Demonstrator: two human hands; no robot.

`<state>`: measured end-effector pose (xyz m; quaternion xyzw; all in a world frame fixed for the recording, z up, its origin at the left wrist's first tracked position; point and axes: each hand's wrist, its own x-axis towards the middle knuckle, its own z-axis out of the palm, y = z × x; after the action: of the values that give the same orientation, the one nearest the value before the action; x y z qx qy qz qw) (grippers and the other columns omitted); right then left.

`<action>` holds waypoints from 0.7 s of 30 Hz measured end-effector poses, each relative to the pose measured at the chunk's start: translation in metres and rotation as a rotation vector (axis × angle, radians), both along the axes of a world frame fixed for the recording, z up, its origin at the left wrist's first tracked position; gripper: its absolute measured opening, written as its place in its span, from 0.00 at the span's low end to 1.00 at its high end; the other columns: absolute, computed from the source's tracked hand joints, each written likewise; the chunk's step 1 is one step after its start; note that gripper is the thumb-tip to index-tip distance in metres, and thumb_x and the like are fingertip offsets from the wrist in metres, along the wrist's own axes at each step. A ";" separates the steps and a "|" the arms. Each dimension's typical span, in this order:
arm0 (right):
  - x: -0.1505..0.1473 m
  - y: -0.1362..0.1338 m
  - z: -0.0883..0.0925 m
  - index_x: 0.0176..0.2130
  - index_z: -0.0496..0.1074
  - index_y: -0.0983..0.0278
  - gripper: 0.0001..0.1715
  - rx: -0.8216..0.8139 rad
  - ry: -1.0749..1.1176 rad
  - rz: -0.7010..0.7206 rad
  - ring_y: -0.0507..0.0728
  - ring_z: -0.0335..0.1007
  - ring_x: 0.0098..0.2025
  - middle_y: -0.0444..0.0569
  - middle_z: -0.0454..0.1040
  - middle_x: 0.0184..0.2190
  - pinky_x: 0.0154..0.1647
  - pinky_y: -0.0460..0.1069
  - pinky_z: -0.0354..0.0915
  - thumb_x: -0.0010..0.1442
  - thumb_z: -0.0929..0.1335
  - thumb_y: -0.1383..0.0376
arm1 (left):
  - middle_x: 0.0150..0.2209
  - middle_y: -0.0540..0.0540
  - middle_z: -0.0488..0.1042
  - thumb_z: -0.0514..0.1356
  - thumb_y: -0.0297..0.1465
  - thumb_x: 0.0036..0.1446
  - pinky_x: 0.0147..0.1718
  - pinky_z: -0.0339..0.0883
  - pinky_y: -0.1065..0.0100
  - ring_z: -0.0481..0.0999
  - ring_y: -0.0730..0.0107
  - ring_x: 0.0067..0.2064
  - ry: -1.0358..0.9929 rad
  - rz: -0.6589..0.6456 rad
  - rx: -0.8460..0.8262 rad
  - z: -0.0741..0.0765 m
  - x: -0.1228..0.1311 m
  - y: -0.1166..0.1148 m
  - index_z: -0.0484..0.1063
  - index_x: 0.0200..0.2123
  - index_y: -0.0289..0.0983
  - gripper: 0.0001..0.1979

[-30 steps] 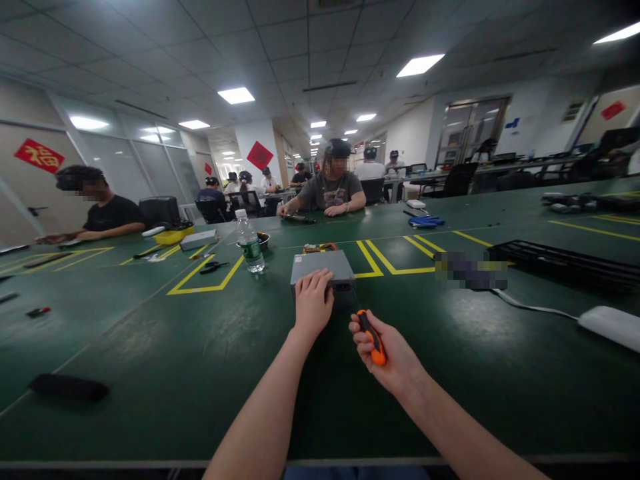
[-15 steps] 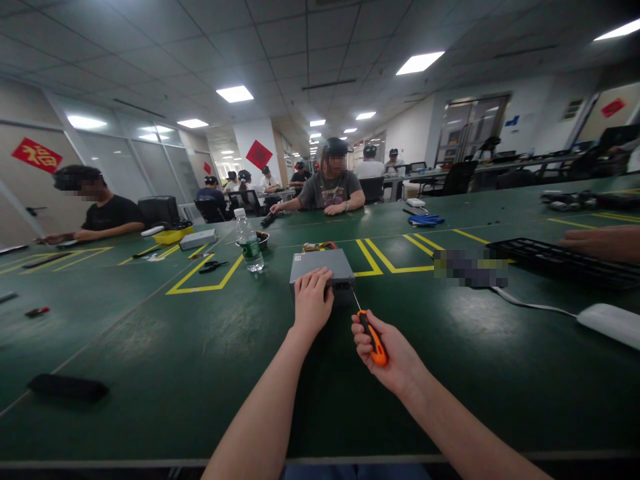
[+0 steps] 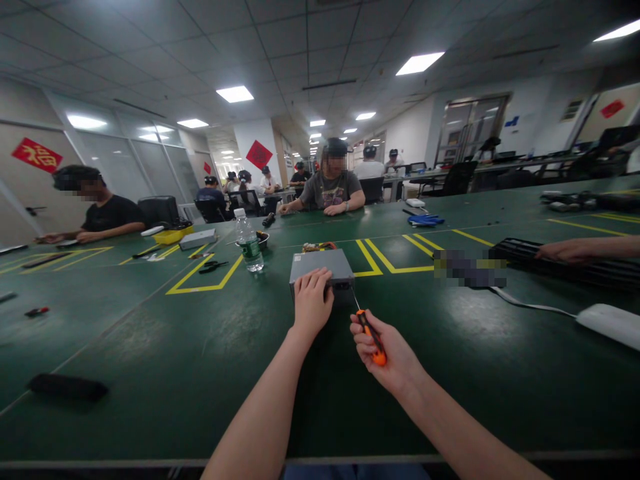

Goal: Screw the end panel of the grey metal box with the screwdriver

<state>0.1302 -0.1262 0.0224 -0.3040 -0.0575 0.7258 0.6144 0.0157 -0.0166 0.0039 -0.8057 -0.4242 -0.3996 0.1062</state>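
A grey metal computer power supply unit (image 3: 336, 262) sits on the green table in front of me, with coloured wires (image 3: 320, 246) showing behind it. My left hand (image 3: 312, 303) grips its near left side, fingers over the top edge and thumb against the front face. In my right hand (image 3: 393, 357) is a screwdriver (image 3: 373, 339) with an orange and black handle, fingers wrapped round it. Its thin shaft points up and away to the near right corner of the unit's front face. The exact contact of the tip is too small to see.
A water bottle (image 3: 249, 241) stands left of the unit, beside a bowl (image 3: 263, 239). A black object (image 3: 67, 387) lies near left. At right are a black slotted panel (image 3: 575, 263), a co-worker's hand (image 3: 565, 251) and a white power strip (image 3: 610, 325). People sit across the table.
The screwdriver handle has turned slightly in my right hand, which has barely shifted. My left hand and the unit stay put. The co-worker's hand at right has moved left over the black panel.
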 end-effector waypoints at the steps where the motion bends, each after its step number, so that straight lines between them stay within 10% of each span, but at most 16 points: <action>1: 0.000 0.000 0.000 0.33 0.64 0.71 0.15 0.008 -0.004 0.004 0.42 0.52 0.13 0.42 0.60 0.20 0.09 0.36 0.51 0.65 0.56 0.66 | 0.52 0.49 0.69 0.53 0.27 0.56 0.52 0.53 0.58 0.64 0.64 0.54 -0.002 0.001 0.001 0.000 0.000 0.000 0.65 0.48 0.43 0.16; 21: -0.003 0.002 -0.005 0.28 0.63 0.69 0.10 -0.027 -0.127 -0.053 0.41 0.51 0.13 0.41 0.61 0.18 0.08 0.36 0.49 0.61 0.62 0.68 | 0.51 0.49 0.69 0.54 0.27 0.56 0.52 0.53 0.58 0.65 0.64 0.53 -0.011 0.010 0.025 -0.002 0.001 0.002 0.66 0.47 0.43 0.15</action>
<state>0.1276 -0.1239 0.0171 -0.3592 -0.0784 0.6892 0.6244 0.0167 -0.0143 0.0015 -0.7999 -0.4239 -0.4087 0.1162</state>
